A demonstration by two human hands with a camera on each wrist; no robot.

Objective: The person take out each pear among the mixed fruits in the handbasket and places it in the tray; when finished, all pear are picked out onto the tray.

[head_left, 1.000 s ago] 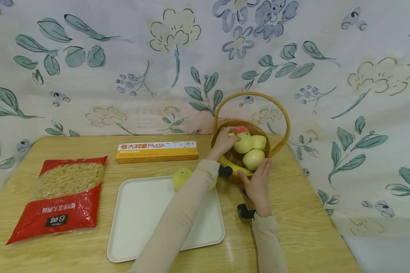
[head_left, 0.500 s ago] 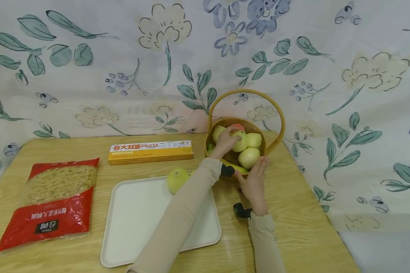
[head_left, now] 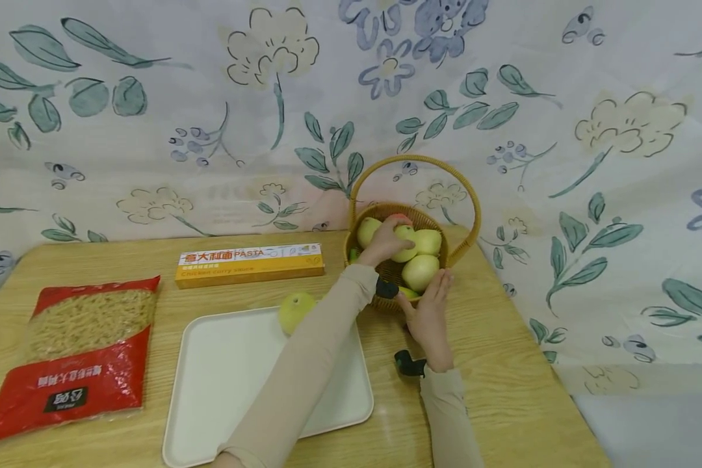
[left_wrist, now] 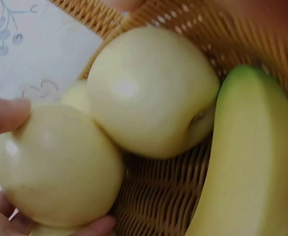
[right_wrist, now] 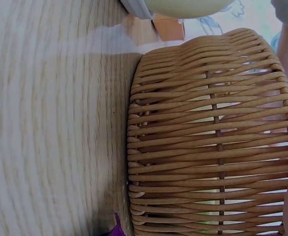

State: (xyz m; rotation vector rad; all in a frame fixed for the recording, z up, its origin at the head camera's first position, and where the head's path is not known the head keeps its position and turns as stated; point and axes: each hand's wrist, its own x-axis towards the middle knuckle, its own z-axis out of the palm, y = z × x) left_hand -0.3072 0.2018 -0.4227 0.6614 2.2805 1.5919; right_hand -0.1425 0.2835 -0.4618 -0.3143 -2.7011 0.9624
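Observation:
In the head view, a wicker basket (head_left: 448,246) with a tall handle holds several pale yellow-green apples, a banana (head_left: 409,293) and a red fruit (head_left: 402,219) that is mostly hidden. My left hand (head_left: 385,242) reaches inside and grips one apple (head_left: 409,249), with thumb and fingers around it in the left wrist view. Beside that fruit lie another apple (left_wrist: 151,93) and the green-tipped banana (left_wrist: 252,157). Against the basket's front right side rests my right hand (head_left: 431,320), its fingers straight along the outside and its thumb near the front rim.
Left of the basket, a white tray (head_left: 228,383) bears a green apple (head_left: 296,312), partly behind my left forearm. A pasta box (head_left: 249,264) lies behind it, and a red bag of pasta (head_left: 76,351) lies at far left. A patterned cloth (head_left: 257,123) hangs behind the table.
The head view has turned slightly, so everything sits further left in it. My left hand stays on the apple in the basket, and my right hand keeps its place at the basket's front.

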